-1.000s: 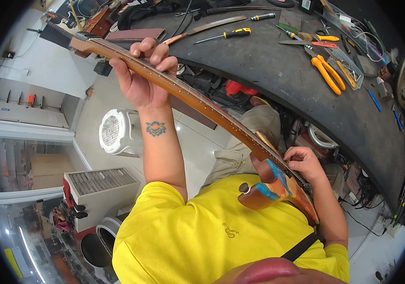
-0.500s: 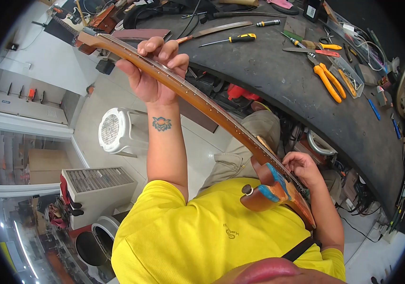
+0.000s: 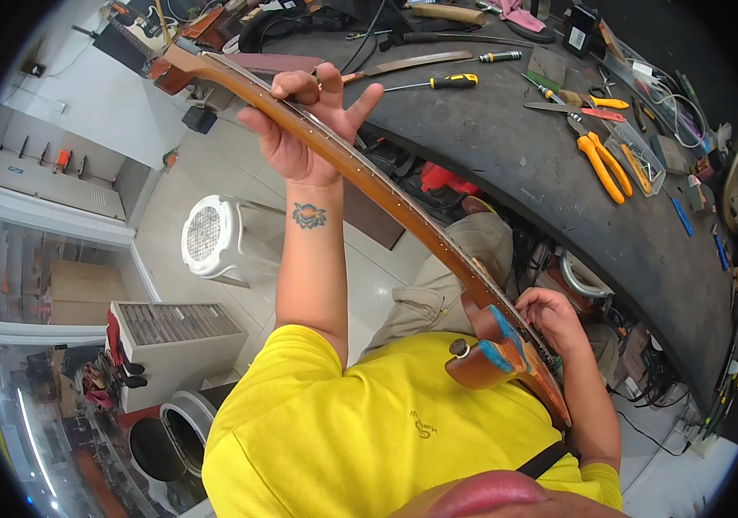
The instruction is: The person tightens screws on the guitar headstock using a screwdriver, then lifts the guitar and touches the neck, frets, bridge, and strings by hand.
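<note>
An electric guitar with a brown and blue body lies across my lap, its neck slanting to the upper left. My left hand is around the neck near the headstock, thumb on the near side and bent fingers over the strings. One finger of it sticks out, off the neck. At the body end my right hand is over the strings, fingers curled together. Whether a pick is between them is hidden. A dark strap button stands out from the body's near edge.
On the dark workbench lie a yellow-black screwdriver, orange-handled pliers, a red-handled knife and other tools. A white stool stands on the floor at left, near a cabinet and an open bin.
My left hand's fingers have shifted on the neck, and one now stretches out away from it. My right hand stays at the strings. The whole view has shifted slightly.
</note>
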Available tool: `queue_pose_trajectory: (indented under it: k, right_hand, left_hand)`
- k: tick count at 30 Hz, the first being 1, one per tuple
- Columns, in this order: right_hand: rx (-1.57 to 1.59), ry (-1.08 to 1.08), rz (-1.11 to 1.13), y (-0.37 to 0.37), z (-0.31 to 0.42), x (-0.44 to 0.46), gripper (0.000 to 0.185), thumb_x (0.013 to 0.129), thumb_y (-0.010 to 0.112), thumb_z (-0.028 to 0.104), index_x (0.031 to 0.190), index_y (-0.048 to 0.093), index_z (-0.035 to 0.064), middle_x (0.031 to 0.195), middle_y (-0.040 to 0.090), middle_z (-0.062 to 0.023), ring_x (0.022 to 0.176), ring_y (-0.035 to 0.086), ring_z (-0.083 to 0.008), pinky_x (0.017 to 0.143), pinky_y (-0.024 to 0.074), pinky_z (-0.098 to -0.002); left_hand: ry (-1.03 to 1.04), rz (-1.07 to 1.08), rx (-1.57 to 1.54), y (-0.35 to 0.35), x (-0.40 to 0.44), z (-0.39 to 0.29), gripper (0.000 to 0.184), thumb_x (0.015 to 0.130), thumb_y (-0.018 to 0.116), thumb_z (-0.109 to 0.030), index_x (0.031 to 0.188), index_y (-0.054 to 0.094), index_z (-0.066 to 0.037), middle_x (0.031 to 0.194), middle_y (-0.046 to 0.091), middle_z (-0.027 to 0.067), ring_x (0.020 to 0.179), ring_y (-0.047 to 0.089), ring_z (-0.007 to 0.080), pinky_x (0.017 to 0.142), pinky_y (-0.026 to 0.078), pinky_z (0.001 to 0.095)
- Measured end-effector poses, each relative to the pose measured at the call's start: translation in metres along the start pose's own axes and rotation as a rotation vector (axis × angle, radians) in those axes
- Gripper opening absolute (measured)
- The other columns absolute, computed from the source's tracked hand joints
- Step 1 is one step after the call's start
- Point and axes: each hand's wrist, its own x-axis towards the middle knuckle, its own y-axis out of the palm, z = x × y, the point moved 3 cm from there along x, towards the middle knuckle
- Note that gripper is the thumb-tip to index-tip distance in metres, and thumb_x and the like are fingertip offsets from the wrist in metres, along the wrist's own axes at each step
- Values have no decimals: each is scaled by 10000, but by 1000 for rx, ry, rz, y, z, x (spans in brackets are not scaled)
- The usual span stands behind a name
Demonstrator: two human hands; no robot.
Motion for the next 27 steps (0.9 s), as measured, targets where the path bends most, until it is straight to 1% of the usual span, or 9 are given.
queue_pose_trajectory:
  k: [2,6,9,11,15,18,21,23,27]
  right_hand:
    - [84,-87,27,8,5,2,314,889,809,218,1087,684,8,938,648,-19,848,594,-114,791,480,-257]
    - [-62,-22,-18,-3,-5,1,437,837,860,343,1050,680,7,1010,655,-39,883,629,-137,828,493,-272]
    - [-111,10,-11,-4,-4,-1,350,879,839,276,1063,674,28,966,655,3,891,617,-91,813,490,-256]
    - [-108,24,-27,-5,-5,-3,329,884,836,265,1064,677,39,979,661,12,919,632,-82,828,497,-251]
    - [-124,6,-48,0,-4,-1,297,893,823,254,1030,658,49,975,643,22,865,594,-69,774,475,-241]
    - [-58,-192,-22,0,-3,2,238,902,800,220,934,634,52,882,613,32,778,530,-62,710,427,-235]
    - [-343,97,-53,-15,-14,-4,306,940,766,283,832,600,49,770,554,50,714,460,-56,654,376,-241]
    - [-317,-29,-67,-15,-10,-5,400,946,762,351,757,591,43,715,517,70,696,450,-45,633,371,-246]
    - [-258,-181,-30,-4,2,-7,509,967,713,460,721,574,35,687,499,59,662,441,-66,607,353,-260]
  left_hand:
    - [-49,56,-54,-5,-1,-1,396,929,743,-456,1183,700,-155,1319,679,-36,1425,479,216,1273,180,633]
    - [-53,-16,-42,-5,-4,-2,495,1005,607,-527,1308,613,-136,1349,654,7,1388,511,308,1221,287,620]
    - [-23,-10,15,1,-2,1,510,1016,594,-528,1321,612,-120,1292,677,29,1264,574,278,1114,413,498]
    - [-9,-98,67,5,-4,2,442,953,729,-458,1231,627,-131,1186,693,-26,1098,600,175,961,448,365]
    - [2,-92,63,4,-3,1,409,959,725,-441,1222,630,-142,1178,696,-35,1059,611,155,967,452,366]
    - [-41,27,-79,6,0,3,384,954,732,-434,1205,648,-155,1153,708,-61,1040,618,134,981,444,360]
    - [5,-164,38,13,1,6,335,941,755,-414,1151,669,-168,1115,717,-87,1027,623,110,973,449,351]
    - [35,-86,-73,3,-2,6,426,981,688,-460,1290,660,-169,1259,704,-24,1073,595,167,968,445,401]
    - [-59,117,-138,-11,-1,0,496,984,682,-472,1366,609,-164,1245,705,-13,994,559,163,896,417,374]
